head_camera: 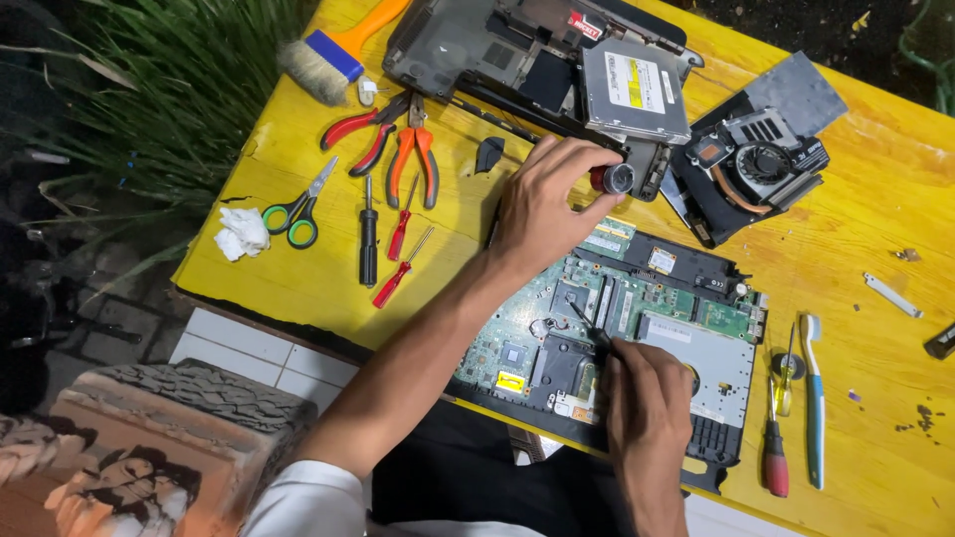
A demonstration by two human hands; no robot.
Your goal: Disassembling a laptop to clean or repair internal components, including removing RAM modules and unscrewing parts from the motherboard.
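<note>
While left hand pinches small red cylinder, right hand screwdriver on motherboard

Opened laptop base, green board exposed, flat on table.

Two pairs of pliers are being shown on the yellow wooden worktop: one red-handled pair and one orange-handled pair. One pair of green-handled scissors is being counted. Five screwdrivers are being seen: one black-handled, two small red-handled, one with a clear yellow handle and one with a dark red handle. One blue-and-white toothbrush, one orange-handled paintbrush, one crumpled white tissue, one silver optical drive, one copper-piped cooling fan unit and one green circuit board are being counted.
</note>
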